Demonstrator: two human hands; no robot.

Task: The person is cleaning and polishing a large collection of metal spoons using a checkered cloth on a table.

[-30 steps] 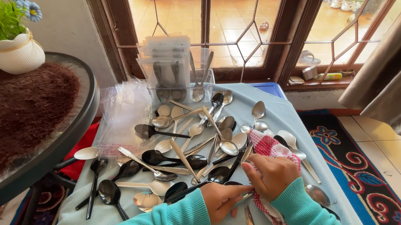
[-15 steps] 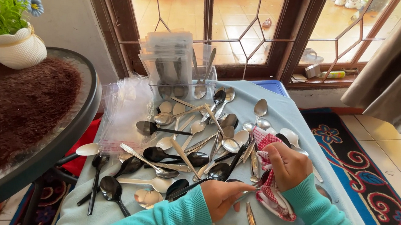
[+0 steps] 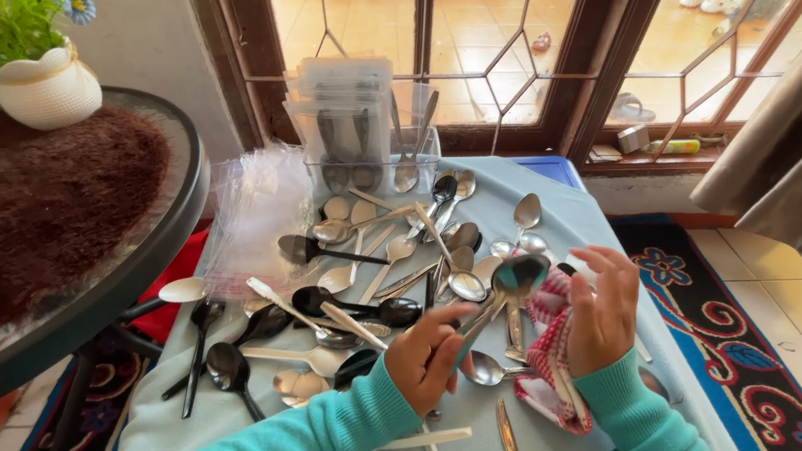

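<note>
Clear box point(image 3: 369, 156): we see spoons standing inside | our left hand point(image 3: 427, 354): fingers closed on a spoon point(image 3: 505, 288), bowl up | our right hand point(image 3: 602, 314): fingers holding a red-and-white cloth point(image 3: 552, 359) beside the bowl.

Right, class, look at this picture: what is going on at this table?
A person in teal sleeves works over a heap of spoons on a blue-covered table. The left hand holds up a metal spoon by its handle, while the right hand presses a red-and-white cloth beside its bowl. A clear container of cutlery stands by the window.
</note>
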